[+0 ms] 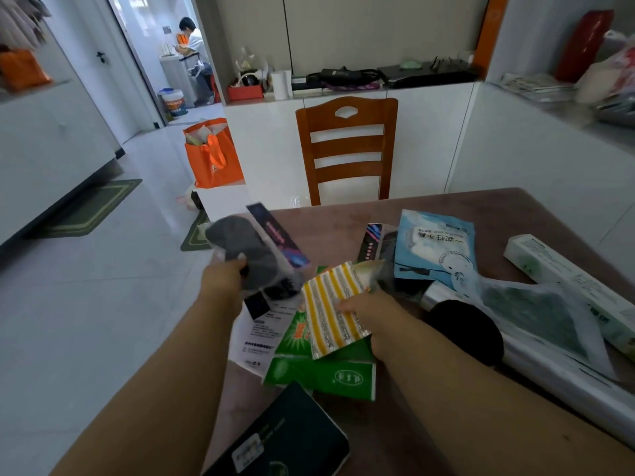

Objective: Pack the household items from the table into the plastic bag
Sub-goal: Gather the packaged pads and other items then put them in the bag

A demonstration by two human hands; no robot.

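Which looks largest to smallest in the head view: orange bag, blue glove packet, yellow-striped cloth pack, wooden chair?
1. wooden chair
2. blue glove packet
3. orange bag and yellow-striped cloth pack look alike; the bag is farther, so likely bigger.

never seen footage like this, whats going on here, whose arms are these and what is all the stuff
There is no machine here: a person wears a camera on the head, so you look down along their own two bare arms. The left hand holds up a clear packet with grey cloth off the table edge. The right hand grips a yellow-striped cloth pack, above green boxes. On the brown table also lie a blue glove packet, a long white box, a dark booklet and a thin plastic bag.
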